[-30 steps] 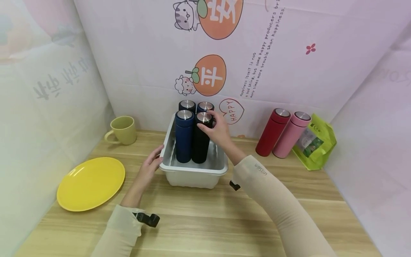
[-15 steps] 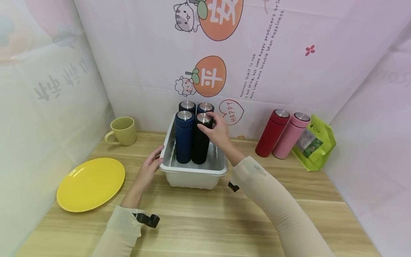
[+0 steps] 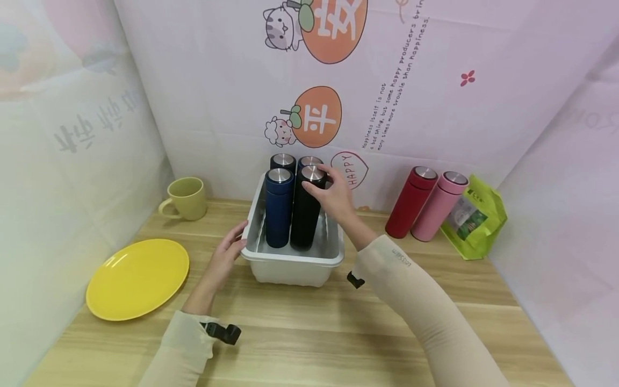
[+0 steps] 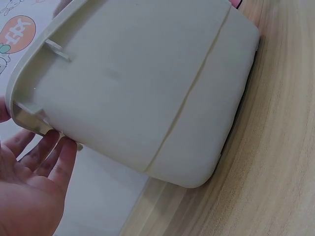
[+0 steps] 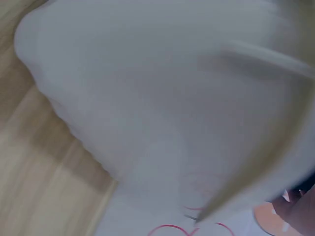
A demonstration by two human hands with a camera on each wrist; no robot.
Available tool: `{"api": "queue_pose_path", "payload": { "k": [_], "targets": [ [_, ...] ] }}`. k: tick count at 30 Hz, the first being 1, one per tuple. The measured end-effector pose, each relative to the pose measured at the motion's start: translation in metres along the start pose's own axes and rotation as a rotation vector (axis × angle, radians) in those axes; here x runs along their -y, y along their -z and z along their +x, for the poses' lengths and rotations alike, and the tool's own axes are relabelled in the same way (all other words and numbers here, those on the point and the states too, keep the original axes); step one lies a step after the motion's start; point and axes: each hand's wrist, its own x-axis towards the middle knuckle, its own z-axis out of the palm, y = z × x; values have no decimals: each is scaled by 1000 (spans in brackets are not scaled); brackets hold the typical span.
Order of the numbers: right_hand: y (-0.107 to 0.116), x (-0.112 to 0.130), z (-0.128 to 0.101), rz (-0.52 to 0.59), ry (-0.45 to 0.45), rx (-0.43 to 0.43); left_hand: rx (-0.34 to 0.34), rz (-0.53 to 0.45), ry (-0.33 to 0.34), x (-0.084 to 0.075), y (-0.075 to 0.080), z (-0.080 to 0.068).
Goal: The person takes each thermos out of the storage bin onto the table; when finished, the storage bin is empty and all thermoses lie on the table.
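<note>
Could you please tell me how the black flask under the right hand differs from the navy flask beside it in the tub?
The black flask is black and the navy flask dark blue. The right hand grips the black flask near its cap, while nothing touches the navy flask. The black flask's cap sits a little higher than the navy flask's. Both stand upright in the white tub, side by side, with silver caps; the left hand rests on the tub's rim.

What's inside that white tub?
Four upright flasks stand in the white tub: navy flask and black flask in front, two darker ones behind, mostly hidden. The tub's floor is largely covered.
</note>
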Motion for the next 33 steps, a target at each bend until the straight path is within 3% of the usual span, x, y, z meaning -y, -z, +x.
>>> {"api": "queue_pose_path", "payload": {
  "k": [7, 20, 26, 33],
  "targets": [
    [26, 26, 5, 32, -3, -3, -4, -7, -2, -1, 0, 2],
    [80, 64, 17, 157, -30, -86, -2, -14, -16, 1, -1, 1],
    [108, 72, 23, 197, -72, -160, 0, -22, -17, 2, 0, 2],
    [136, 69, 25, 141, -133, -200, -2, -26, -13, 2, 0, 1]
  ]
}}
